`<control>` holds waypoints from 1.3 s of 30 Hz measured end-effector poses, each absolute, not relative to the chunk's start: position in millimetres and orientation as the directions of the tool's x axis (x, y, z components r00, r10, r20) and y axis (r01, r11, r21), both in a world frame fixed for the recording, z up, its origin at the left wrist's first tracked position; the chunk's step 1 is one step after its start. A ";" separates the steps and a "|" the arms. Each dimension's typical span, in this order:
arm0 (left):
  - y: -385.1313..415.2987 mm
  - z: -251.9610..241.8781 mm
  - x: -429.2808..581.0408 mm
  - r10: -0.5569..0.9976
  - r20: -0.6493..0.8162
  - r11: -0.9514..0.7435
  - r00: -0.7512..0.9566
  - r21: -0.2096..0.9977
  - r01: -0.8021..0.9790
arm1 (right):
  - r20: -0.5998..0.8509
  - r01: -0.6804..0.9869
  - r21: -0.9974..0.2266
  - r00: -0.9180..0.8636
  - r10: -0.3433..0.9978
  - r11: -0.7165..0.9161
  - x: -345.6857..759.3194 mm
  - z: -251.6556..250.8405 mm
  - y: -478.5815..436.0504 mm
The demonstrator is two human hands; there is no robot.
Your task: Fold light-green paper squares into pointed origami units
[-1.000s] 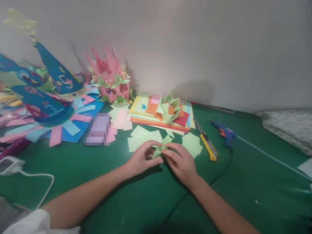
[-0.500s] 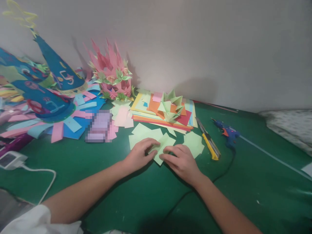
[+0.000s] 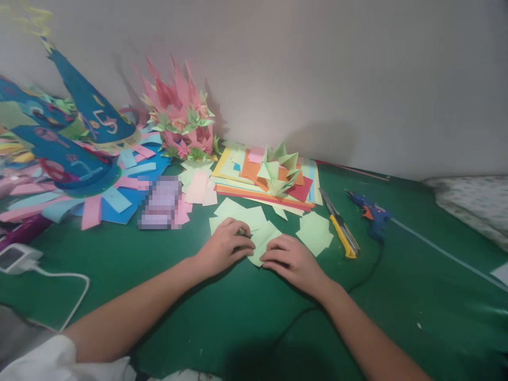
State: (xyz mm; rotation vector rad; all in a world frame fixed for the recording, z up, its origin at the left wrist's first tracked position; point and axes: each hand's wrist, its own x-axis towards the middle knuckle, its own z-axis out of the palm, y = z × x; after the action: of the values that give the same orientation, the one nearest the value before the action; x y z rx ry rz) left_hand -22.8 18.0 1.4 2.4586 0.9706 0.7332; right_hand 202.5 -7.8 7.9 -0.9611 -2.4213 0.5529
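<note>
A light green square of paper (image 3: 262,243) lies between my hands, one corner pointing toward me and a crease line across it. My left hand (image 3: 227,244) is curled closed over its left edge, fingertips and thumb on the paper. On the right edge, the fingers of my right hand (image 3: 292,262) are bent together and grip the sheet. More light green squares (image 3: 257,214) lie fanned out just behind, and another small pile of green squares (image 3: 315,233) rests right of the hands.
A yellow utility knife (image 3: 343,233) and a blue glue gun (image 3: 371,211) with a cord lie at right. Behind are a stack of coloured paper (image 3: 234,194), a folded green paper ring (image 3: 278,169) and a pink paper crown (image 3: 182,116). Blue party hats (image 3: 91,100) stand left.
My left fingers have shifted slightly and closed further over the paper's left side. My right fingers have drawn closer together at its right edge. The view has moved a little.
</note>
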 end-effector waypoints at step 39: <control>6.3 10.3 -17.0 0.745 0.241 -0.599 0.622 0.652 0.465 | 0.165 0.706 -0.554 -0.427 0.889 0.442 178.2 11.3 -15.8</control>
State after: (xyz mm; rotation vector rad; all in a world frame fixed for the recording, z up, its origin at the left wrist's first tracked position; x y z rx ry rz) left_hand -17.0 6.3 10.3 2.3030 0.9480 0.6825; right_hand 178.2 -15.8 11.3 -1.3440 -2.2624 0.5686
